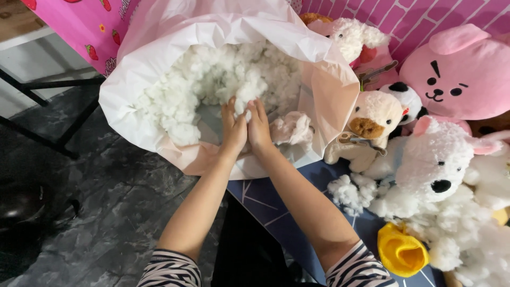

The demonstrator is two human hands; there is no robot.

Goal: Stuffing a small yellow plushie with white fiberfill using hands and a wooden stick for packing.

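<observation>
A large white plastic bag (159,48) lies wide at the mouth, filled with white fluffy stuffing (212,79). Both my arms reach into it. My left hand (234,127) and my right hand (259,127) are pressed side by side, fingers stretched into the stuffing and touching a clump of it. A crumpled pale fabric piece (292,130) lies inside the bag just right of my right hand. Whether the fingers grip any stuffing is hidden.
Plush toys crowd the right: a cream dog (372,117), a white dog (435,159), a pink rabbit (457,74), a fluffy white toy (353,34). Loose stuffing (345,191) and a yellow fabric piece (401,252) lie on a dark blue surface (271,207). Black table legs (48,106) stand left.
</observation>
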